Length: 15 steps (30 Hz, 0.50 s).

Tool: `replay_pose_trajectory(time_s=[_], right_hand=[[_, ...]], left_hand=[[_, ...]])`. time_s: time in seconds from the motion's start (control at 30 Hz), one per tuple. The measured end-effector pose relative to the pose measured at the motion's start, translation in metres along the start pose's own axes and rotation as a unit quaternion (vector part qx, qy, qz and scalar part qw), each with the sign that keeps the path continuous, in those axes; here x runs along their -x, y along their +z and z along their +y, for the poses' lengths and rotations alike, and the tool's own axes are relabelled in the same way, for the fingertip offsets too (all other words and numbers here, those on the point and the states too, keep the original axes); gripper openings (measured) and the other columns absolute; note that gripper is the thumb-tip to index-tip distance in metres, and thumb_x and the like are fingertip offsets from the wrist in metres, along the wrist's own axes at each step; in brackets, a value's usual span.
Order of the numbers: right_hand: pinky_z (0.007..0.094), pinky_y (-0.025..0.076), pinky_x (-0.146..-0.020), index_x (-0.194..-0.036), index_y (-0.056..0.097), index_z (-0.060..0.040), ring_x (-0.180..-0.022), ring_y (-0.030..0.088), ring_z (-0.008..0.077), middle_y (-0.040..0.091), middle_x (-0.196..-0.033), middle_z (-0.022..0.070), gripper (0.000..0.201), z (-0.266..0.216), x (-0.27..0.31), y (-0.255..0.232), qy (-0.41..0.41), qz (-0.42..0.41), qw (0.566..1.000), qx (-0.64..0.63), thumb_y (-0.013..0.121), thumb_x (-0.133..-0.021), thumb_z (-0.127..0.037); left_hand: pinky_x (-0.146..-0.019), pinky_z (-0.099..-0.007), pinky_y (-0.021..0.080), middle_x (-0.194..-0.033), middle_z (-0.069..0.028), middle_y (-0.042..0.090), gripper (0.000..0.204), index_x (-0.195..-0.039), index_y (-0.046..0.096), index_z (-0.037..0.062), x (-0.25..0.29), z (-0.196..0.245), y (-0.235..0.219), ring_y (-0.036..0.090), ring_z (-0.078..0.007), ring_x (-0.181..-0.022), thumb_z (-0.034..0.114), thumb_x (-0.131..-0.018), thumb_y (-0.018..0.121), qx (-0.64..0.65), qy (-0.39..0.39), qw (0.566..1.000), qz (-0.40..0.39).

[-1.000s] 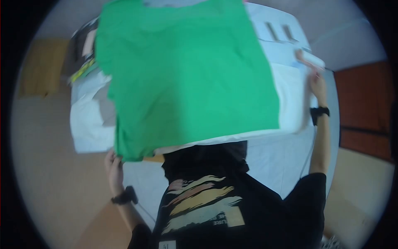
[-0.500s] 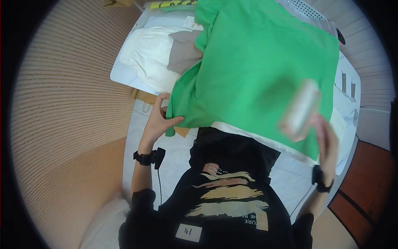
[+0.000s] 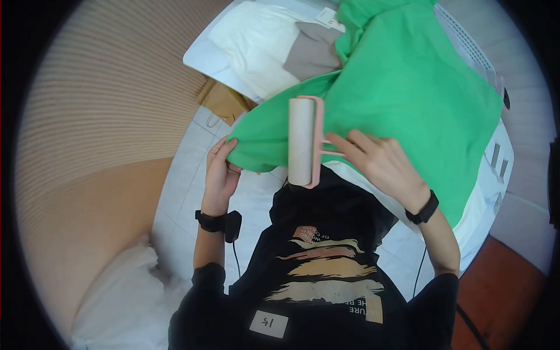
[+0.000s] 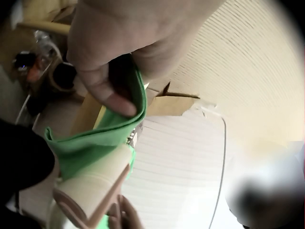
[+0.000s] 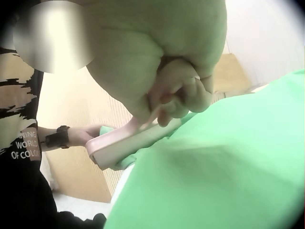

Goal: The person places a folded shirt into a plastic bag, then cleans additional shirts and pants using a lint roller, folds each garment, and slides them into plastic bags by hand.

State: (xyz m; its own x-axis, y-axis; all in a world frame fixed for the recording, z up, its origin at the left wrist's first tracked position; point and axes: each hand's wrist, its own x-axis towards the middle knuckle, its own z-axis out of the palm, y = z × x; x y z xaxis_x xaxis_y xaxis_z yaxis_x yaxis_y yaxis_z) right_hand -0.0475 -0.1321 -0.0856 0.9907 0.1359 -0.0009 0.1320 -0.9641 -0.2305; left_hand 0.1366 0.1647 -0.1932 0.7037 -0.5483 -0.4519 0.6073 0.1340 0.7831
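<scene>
A green cloth (image 3: pixel 402 99) lies over the table's front edge, its left corner pulled out by my left hand (image 3: pixel 220 175), which pinches it between thumb and fingers. In the left wrist view the green cloth (image 4: pixel 90 145) hangs in a fold from my left hand (image 4: pixel 128 43). My right hand (image 3: pixel 385 166) grips the pink handle of a lint roller (image 3: pixel 301 142), whose white cylinder is over the cloth's left part. The right wrist view has the roller's pink frame (image 5: pixel 114 143) close to the cloth (image 5: pixel 214 157), below my right hand (image 5: pixel 167 62); whether they touch cannot be told.
White and grey garments (image 3: pixel 251 49) lie on the table's left part, beside a white tag (image 3: pixel 330 18). A brown paper bag (image 3: pixel 224 104) stands below the table edge. A white perforated basket (image 3: pixel 464 38) is at the far right. A whitish bundle (image 3: pixel 125 297) sits at lower left.
My right hand has brought the roller from the right side across to the cloth's left part. My left hand has lifted the corner outward, and the head view has shifted.
</scene>
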Motion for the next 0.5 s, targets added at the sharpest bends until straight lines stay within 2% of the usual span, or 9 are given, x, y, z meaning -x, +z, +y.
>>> replay_pose_trajectory(time_s=[0.07, 0.1, 0.17, 0.2, 0.27, 0.33, 0.4, 0.47, 0.5], right_hand=[[0.0366, 0.054, -0.065, -0.135, 0.064, -0.0081, -0.078, 0.067, 0.0233, 0.059, -0.093, 0.0061, 0.044, -0.001, 0.001, -0.001, -0.015, 0.029, 0.999, -0.010, 0.067, -0.092, -0.016], [0.0363, 0.054, -0.065, -0.135, 0.064, -0.0084, -0.077, 0.067, 0.0234, 0.058, -0.092, 0.0059, 0.044, -0.003, 0.002, -0.002, -0.019, 0.069, 0.997, -0.016, 0.067, -0.092, -0.016], [0.0340, 0.055, -0.063, -0.135, 0.064, -0.0094, -0.079, 0.067, 0.0198, 0.058, -0.093, 0.0053, 0.046, -0.014, 0.005, -0.008, -0.040, 0.064, 0.997, -0.027, 0.065, -0.089, -0.013], [0.0318, 0.056, -0.062, -0.136, 0.064, -0.0104, -0.080, 0.068, 0.0163, 0.058, -0.093, 0.0047, 0.049, -0.019, 0.006, -0.010, -0.055, 0.060, 0.996, -0.039, 0.063, -0.087, -0.010], [0.0316, 0.056, -0.062, -0.135, 0.064, -0.0107, -0.080, 0.068, 0.0158, 0.059, -0.093, 0.0037, 0.048, -0.022, 0.003, -0.010, -0.076, 0.055, 0.996, -0.012, 0.063, -0.088, -0.012], [0.0314, 0.055, -0.062, -0.134, 0.065, -0.0110, -0.079, 0.067, 0.0154, 0.059, -0.093, 0.0028, 0.046, -0.022, -0.011, -0.009, -0.098, 0.049, 0.994, 0.019, 0.064, -0.088, -0.013], [0.0317, 0.055, -0.061, -0.132, 0.065, -0.0123, -0.077, 0.066, 0.0154, 0.059, -0.092, 0.0012, 0.044, -0.019, -0.028, -0.007, -0.167, 0.057, 0.984, 0.024, 0.064, -0.088, -0.016], [0.0319, 0.054, -0.060, -0.131, 0.066, -0.0134, -0.076, 0.065, 0.0158, 0.060, -0.091, 0.0008, 0.042, -0.016, -0.042, -0.011, -0.196, 0.061, 0.978, 0.047, 0.063, -0.089, -0.016], [0.0322, 0.054, -0.060, -0.130, 0.067, -0.0146, -0.075, 0.065, 0.0161, 0.060, -0.090, 0.0005, 0.041, -0.013, -0.047, -0.014, -0.224, 0.064, 0.970, 0.070, 0.063, -0.089, -0.016]], left_hand=[[-0.092, -0.0322, 0.058, -0.119, -0.0113, 0.073, 0.027, -0.125, 0.066, -0.0025, 0.005, -0.003, 0.006, 0.072, -0.0183, -0.105, 0.015, -0.106, 0.059, 0.158, -0.007, 0.986, 0.061], [-0.092, -0.0322, 0.058, -0.119, -0.0113, 0.073, 0.027, -0.125, 0.066, -0.0025, 0.008, -0.007, 0.013, 0.072, -0.0183, -0.105, 0.015, -0.106, 0.059, 0.161, -0.005, 0.985, 0.065], [-0.105, -0.0362, 0.051, -0.136, -0.0092, 0.066, 0.041, -0.139, 0.057, -0.0021, 0.017, -0.013, 0.028, 0.062, -0.0188, -0.124, 0.025, -0.109, 0.057, 0.236, -0.032, 0.971, 0.018], [-0.105, -0.0362, 0.051, -0.136, -0.0092, 0.066, 0.041, -0.139, 0.057, -0.0021, 0.018, -0.017, 0.030, 0.062, -0.0188, -0.124, 0.025, -0.109, 0.057, 0.234, -0.033, 0.972, 0.018], [-0.105, -0.0386, 0.051, -0.140, -0.0109, 0.063, 0.043, -0.144, 0.053, 0.0010, 0.014, -0.025, 0.033, 0.060, -0.0198, -0.128, 0.027, -0.110, 0.055, 0.101, 0.034, 0.994, -0.037], [-0.105, -0.0383, 0.051, -0.139, -0.0107, 0.063, 0.042, -0.144, 0.053, 0.0026, 0.012, -0.022, 0.036, 0.060, -0.0193, -0.127, 0.028, -0.111, 0.052, 0.085, 0.056, 0.994, -0.026], [-0.104, -0.0380, 0.051, -0.139, -0.0105, 0.063, 0.040, -0.144, 0.054, 0.0042, 0.004, -0.020, 0.037, 0.061, -0.0189, -0.127, 0.028, -0.112, 0.050, 0.069, 0.080, 0.994, -0.014], [-0.081, -0.0292, 0.057, -0.120, -0.0079, 0.069, 0.039, -0.142, 0.055, 0.0057, -0.006, -0.019, 0.033, 0.069, -0.0133, -0.100, 0.030, -0.115, 0.043, -0.135, 0.155, 0.978, 0.037], [-0.081, -0.0292, 0.057, -0.120, -0.0079, 0.069, 0.039, -0.142, 0.055, 0.0057, -0.004, -0.012, 0.027, 0.069, -0.0133, -0.100, 0.030, -0.115, 0.043, -0.137, 0.156, 0.978, 0.038]])
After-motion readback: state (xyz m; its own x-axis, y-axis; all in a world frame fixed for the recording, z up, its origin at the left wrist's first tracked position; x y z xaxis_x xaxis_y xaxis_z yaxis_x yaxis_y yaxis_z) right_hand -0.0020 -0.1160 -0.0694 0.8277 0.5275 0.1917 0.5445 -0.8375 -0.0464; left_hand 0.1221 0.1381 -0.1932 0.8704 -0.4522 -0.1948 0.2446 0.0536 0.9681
